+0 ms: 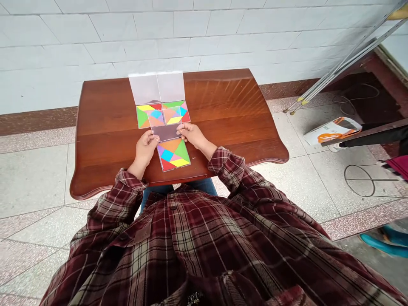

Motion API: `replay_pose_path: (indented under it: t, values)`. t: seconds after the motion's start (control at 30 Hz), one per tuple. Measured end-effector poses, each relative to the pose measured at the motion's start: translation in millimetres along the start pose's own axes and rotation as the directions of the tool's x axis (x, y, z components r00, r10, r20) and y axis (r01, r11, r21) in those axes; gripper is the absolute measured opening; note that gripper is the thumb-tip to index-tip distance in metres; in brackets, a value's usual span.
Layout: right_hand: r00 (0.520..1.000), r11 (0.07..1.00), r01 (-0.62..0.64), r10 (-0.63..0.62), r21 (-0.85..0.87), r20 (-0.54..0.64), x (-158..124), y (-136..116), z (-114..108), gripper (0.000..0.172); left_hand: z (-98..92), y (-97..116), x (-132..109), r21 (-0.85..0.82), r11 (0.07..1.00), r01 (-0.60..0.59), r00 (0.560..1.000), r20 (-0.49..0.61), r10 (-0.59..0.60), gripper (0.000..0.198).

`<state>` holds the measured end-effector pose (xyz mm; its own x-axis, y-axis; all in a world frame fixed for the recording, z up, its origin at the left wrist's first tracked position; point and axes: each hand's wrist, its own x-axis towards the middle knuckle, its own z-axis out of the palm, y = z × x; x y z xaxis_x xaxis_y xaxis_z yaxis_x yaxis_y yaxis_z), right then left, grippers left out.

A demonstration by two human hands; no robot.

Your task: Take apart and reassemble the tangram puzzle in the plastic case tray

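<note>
A clear plastic lid [166, 132] is pinched at its left edge by my left hand [146, 145] and at its right edge by my right hand [192, 134]. Just below the lid, near the table's front edge, lies a tangram set [174, 154] of coloured pieces filling a square tray. Behind the lid, two more tangram sets [142, 119] sit side by side, partly seen through the plastic. Their two clear lids [157, 88] stand raised at the back. Whether the held lid touches the nearest set, I cannot tell.
All this is on a brown wooden table [223, 110] against a white tiled wall [210, 34]. Metal crutches [338, 68] lean at the right. On the floor there stand a white and orange carton [333, 131] and a thin wire ring [360, 180]. Blue footwear [384, 246] shows lower right.
</note>
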<state>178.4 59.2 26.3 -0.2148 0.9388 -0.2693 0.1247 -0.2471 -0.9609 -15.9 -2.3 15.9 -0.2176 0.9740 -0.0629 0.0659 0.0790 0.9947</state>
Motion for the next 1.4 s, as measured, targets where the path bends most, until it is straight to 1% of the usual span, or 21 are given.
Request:
replay_pose_path:
  t: [0.03,0.07,0.13,0.17,0.2,0.23,0.33,0.4,0.47,0.57,0.67,0.77,0.83,0.9,1.0,1.13,1.2,1.27,1.33,1.4]
  values:
    - [1.0,0.999,0.023,-0.023,-0.049,-0.013,-2.5,2.1,-2.0,0.006,3.2,-5.9,-2.9,0.026,0.999,-0.022,0.999,-0.026,0.023,0.025]
    - [0.997,0.992,0.057,-0.062,-0.114,-0.042,-6.6,4.3,-4.4,0.012,5.6,-11.0,-4.9,0.061,0.997,-0.041,0.998,-0.051,0.044,0.024]
    - [0.977,0.949,0.145,-0.182,-0.281,-0.109,-21.0,9.0,-8.7,0.025,9.0,-17.3,-8.2,0.134,0.989,-0.067,0.993,-0.086,0.079,0.021]
    - [0.963,0.91,0.19,-0.246,-0.368,-0.113,-31.4,11.5,-9.5,0.029,10.3,-18.3,-10.5,0.168,0.983,-0.08,0.991,-0.094,0.097,0.02]
    - [0.949,0.864,0.233,-0.302,-0.446,-0.09,-43.7,14.1,-8.8,0.03,11.6,-18.3,-13.2,0.197,0.976,-0.092,0.988,-0.1,0.113,0.019]
    - [0.946,0.82,0.265,-0.324,-0.508,-0.03,-57.2,16.6,-6.4,0.03,12.9,-17.3,-16.1,0.222,0.97,-0.103,0.986,-0.108,0.129,0.018]
    - [0.94,0.7,0.335,-0.293,-0.63,0.174,-96.8,22.5,9.6,0.027,16.7,-12.8,-24.4,0.281,0.952,-0.122,0.978,-0.128,0.163,0.017]
    - [0.941,0.619,0.336,-0.252,-0.71,0.226,-115.4,23.2,24.2,0.029,18.4,-11.3,-27.9,0.314,0.941,-0.13,0.974,-0.138,0.181,0.017]
    - [0.951,0.539,0.305,-0.211,-0.785,0.225,-125.2,21.0,37.7,0.033,19.2,-12.0,-30.4,0.351,0.926,-0.137,0.969,-0.145,0.198,0.016]
    - [0.968,0.434,0.245,-0.153,-0.867,0.197,-128.3,15.2,51.5,0.037,19.3,-15.7,-33.3,0.41,0.901,-0.14,0.961,-0.162,0.223,0.013]
    - [0.979,0.38,0.202,-0.098,-0.903,0.178,-125.9,10.0,55.8,0.035,19.0,-19.3,-34.4,0.467,0.873,-0.143,0.955,-0.167,0.245,0.012]
    - [0.99,0.41,0.142,-0.041,-0.901,0.137,-120.8,7.4,53.7,0.039,18.9,-21.6,-33.6,0.509,0.846,-0.157,0.948,-0.162,0.273,0.011]
    - [0.993,0.459,0.108,-0.008,-0.882,0.117,-115.9,7.4,50.9,0.045,19.0,-22.8,-32.7,0.518,0.838,-0.17,0.945,-0.155,0.287,0.011]
    - [0.992,0.511,0.108,-0.005,-0.853,0.123,-110.8,8.5,47.8,0.046,19.2,-24.1,-32.2,0.519,0.836,-0.177,0.945,-0.15,0.292,0.011]
    - [0.989,0.565,0.136,-0.028,-0.814,0.145,-105.4,10.1,43.5,0.037,19.4,-25.2,-32.3,0.514,0.838,-0.181,0.946,-0.143,0.292,0.012]
    - [0.984,0.633,0.173,-0.085,-0.755,0.155,-101.9,12.5,40.6,0.016,19.4,-23.3,-33.1,0.498,0.85,-0.17,0.951,-0.144,0.274,0.012]
    - [0.978,0.709,0.204,-0.117,-0.675,0.173,-99.5,15.8,38.9,0.009,19.3,-21.3,-33.6,0.483,0.86,-0.163,0.954,-0.145,0.262,0.013]
    - [0.977,0.812,0.201,-0.126,-0.547,0.171,-95.6,20.8,33.0,0.008,18.9,-19.4,-34.1,0.47,0.869,-0.156,0.956,-0.148,0.251,0.013]
    - [0.984,0.89,0.171,-0.135,-0.424,0.114,-90.2,26.8,19.6,0.007,18.2,-18.6,-34.0,0.464,0.873,-0.15,0.958,-0.149,0.243,0.014]
    - [0.987,0.918,0.153,-0.16,-0.367,0.012,-84.8,32.9,-2.0,0.005,17.2,-18.9,-33.5,0.466,0.872,-0.15,0.96,-0.143,0.241,0.014]
